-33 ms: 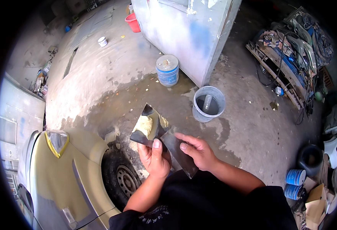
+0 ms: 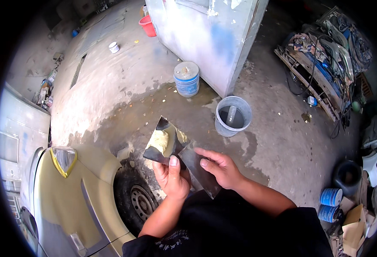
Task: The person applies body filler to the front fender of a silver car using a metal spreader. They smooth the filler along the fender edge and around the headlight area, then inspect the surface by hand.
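Observation:
My left hand [image 2: 173,182] is closed on a dark, flat putty spreader [image 2: 155,153], its thumb on top near the lower edge. A thick lump of pale yellow putty [image 2: 159,140] lies on the spreader's face, and more is smeared toward its right corner. Pinched in my right hand [image 2: 223,170] is a second flat scraper [image 2: 202,176], dark grey and long, slanting down toward my body. Its upper end meets or overlaps the right side of the spreader; contact is hard to tell.
At lower left stands a car [image 2: 60,197] with yellowish, sanded-looking panels and a dark wheel [image 2: 139,201]. Ahead are a blue-and-white drum [image 2: 186,83], a grey bucket [image 2: 235,124] holding liquid and a bottle, and a pale metal door [image 2: 197,38]. Scrap lies piled on a pallet [image 2: 304,77].
The putty-loaded spreader and my left hand have shifted very slightly left. My right hand and its scraper are almost unmoved.

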`<state>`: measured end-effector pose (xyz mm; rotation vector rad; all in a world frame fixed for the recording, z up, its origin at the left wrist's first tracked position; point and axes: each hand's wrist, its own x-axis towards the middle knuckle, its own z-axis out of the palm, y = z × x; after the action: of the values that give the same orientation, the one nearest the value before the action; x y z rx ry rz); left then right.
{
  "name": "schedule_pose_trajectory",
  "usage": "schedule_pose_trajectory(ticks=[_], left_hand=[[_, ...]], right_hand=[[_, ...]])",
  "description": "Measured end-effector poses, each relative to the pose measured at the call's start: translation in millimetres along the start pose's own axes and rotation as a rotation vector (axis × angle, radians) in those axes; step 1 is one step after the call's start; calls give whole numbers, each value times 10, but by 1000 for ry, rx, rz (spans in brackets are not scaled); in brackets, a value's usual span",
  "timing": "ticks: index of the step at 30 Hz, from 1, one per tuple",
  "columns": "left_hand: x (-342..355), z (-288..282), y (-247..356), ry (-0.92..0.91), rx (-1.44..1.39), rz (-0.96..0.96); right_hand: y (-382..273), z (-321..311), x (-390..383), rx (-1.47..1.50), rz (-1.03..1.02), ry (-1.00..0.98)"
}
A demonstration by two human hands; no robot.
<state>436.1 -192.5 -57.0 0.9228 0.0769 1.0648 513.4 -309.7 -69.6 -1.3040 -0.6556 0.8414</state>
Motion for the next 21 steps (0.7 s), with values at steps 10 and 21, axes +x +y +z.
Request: schedule_pose_trajectory(ticks=[10, 21], left_hand=[[105, 14, 65, -33, -16, -65], [168, -184, 219, -244, -46, -342]], right_hand=[[-36, -32, 20, -35, -76, -37], [-206, -358, 202, -584, -402, -8]])
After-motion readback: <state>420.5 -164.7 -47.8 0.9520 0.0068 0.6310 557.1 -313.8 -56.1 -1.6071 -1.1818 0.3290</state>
